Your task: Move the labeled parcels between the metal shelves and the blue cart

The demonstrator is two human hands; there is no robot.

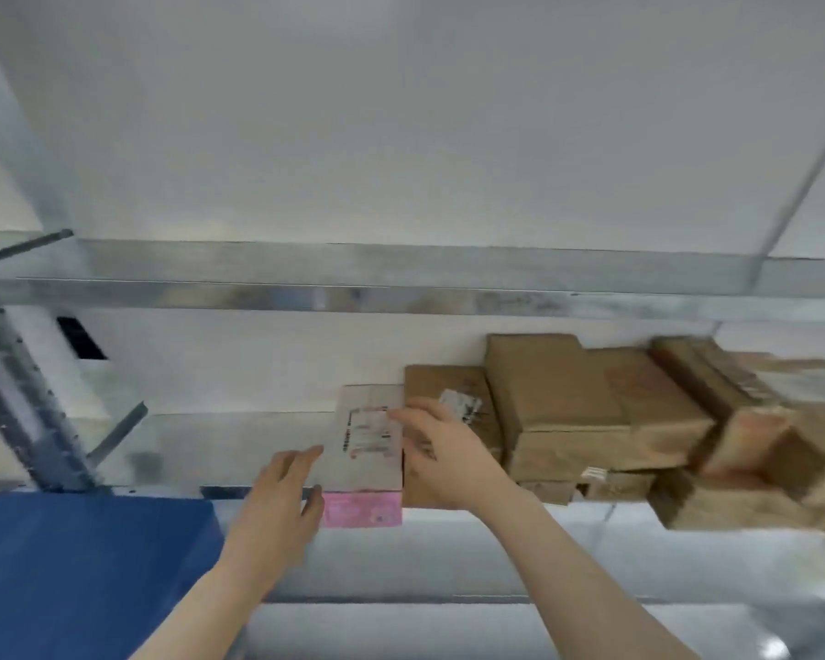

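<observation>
1. Two bare forearms reach up from the bottom edge. The blue cart (pixel 91 574) sits low on the left, just below the shelf's front edge, beside the left arm.
2. Left hand (pixel 277 497): wide, fingers straight along the labeled parcel's left side, thumb by its lower front corner.
3. Right hand (pixel 441 450): wide and flat, fingers spread over the parcel's top right edge, fingertips touching the shipping label (pixel 370 433).
4. Between the two hands, the labeled parcel (pixel 367 469) lies on the metal shelf (pixel 201 450), its pink front face (pixel 360 509) at the front lip.
5. On the parcel's right, a brown cardboard box (pixel 441 383) with a torn sticker (pixel 463 404) stands against it, closing that side.
6. Further right come a larger brown carton (pixel 582 397) lying on smaller boxes, then a blurred stack (pixel 758 445) jutting past the shelf's front edge.
7. Bare shelf deck to the parcel's left runs as far as the perforated upright post (pixel 15 397) and its diagonal brace (pixel 115 438).
8. Overhead, a horizontal steel beam (pixel 401 297) spans the bay above the boxes.
9. Behind everything is a plain white wall (pixel 401 111).
</observation>
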